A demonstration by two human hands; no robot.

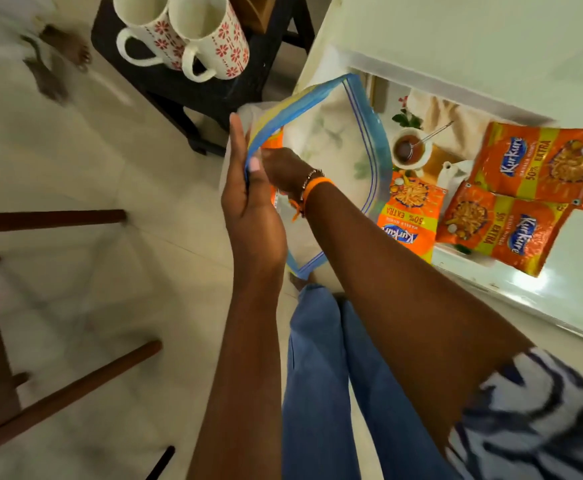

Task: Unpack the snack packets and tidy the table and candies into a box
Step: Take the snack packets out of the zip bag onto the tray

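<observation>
Her left hand (248, 188) pinched the clear blue-zip plastic bag (331, 147) open at 12 o'clock, right hand (283, 169) inside gripping an orange snack packet (272, 142), and yanking looked likely to tear it.

the zip bag (331, 147) is clear, glossy plastic with a blue rim. at 3 o'clock, the snack packets (539, 164) are shiny orange foil. at 12 o'clock, two mugs (210, 32) look like smooth glazed ceramic on a matt dark stool (214, 91). jeans (318, 358) are blue denim.
</observation>
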